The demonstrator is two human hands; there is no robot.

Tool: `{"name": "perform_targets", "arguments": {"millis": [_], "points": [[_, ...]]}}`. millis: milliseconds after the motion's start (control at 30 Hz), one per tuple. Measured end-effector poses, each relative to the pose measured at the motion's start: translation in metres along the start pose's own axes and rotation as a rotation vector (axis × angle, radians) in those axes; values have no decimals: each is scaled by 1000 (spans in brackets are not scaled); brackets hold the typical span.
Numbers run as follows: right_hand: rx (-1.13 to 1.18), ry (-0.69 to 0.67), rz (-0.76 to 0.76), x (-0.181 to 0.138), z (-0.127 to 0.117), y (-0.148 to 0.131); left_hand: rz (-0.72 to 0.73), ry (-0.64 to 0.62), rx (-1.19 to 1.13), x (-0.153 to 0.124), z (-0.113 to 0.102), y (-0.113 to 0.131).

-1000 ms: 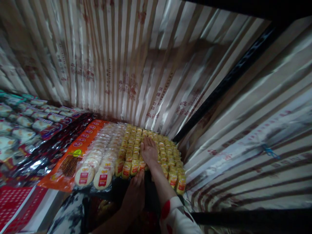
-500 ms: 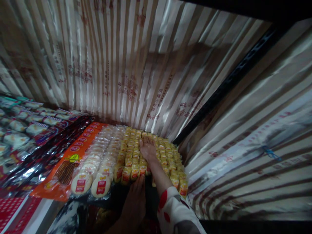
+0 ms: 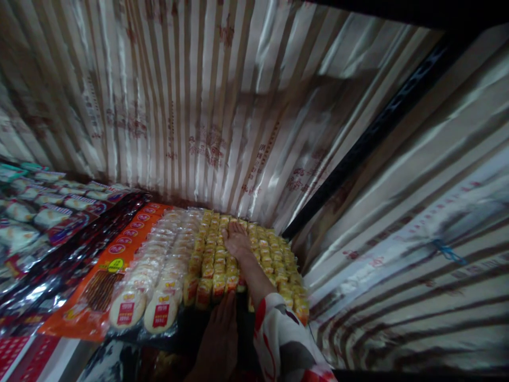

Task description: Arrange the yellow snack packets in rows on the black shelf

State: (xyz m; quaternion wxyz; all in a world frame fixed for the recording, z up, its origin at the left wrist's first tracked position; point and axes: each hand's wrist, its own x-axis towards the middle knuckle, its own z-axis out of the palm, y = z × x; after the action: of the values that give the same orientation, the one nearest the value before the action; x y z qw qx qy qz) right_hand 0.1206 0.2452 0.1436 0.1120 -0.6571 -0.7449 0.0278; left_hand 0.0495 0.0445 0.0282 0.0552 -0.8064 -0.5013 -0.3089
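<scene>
Small gold-yellow plastic-wrapped packets [image 3: 264, 253], many, in close rows: directly beneath the right hand [image 3: 237, 243], just ahead of the left hand [image 3: 220, 331]. Long axis of rows: from the near edge back towards the striped, red-printed sheeting [image 3: 207, 90]. Nearer of the two: right hand, laid palm down over the rows, from a white sleeve with red and dark patches [image 3: 278, 329]; fingers straight, side by side, pointing to the back, closed on nothing. Left hand: in shadow, at the front packets; fingers extended, exact contact unclear, no grip visible. Adjoining, to the left: round white discs in clear film [image 3: 161, 310], then an orange printed bag [image 3: 93, 292]
</scene>
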Motion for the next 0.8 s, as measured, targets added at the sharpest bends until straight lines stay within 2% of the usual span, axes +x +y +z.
{"name": "perform_targets", "arguments": {"millis": [100, 167, 267, 367, 467, 567, 667, 800], "points": [[19, 3, -23, -4, -4, 2, 8, 5, -8, -1, 2, 0], [90, 104, -39, -20, -11, 5, 6, -12, -23, -2, 1, -1], [318, 376, -14, -63, -17, 8, 27, -29, -45, -3, 0, -3], [510, 506, 35, -121, -10, 8, 59, -40, -48, -4, 0, -5], [585, 508, 93, -175, 7, 4, 87, -29, -16, -4, 1, -7], [618, 415, 114, -212, 23, 2, 114, 3, 4, -4, 2, -9], [657, 390, 170, -229, 26, 5, 84, 20, -21, -3, 1, -8], [728, 450, 254, -235, 14, 13, 63, 6, -163, 7, -6, 5]]}}
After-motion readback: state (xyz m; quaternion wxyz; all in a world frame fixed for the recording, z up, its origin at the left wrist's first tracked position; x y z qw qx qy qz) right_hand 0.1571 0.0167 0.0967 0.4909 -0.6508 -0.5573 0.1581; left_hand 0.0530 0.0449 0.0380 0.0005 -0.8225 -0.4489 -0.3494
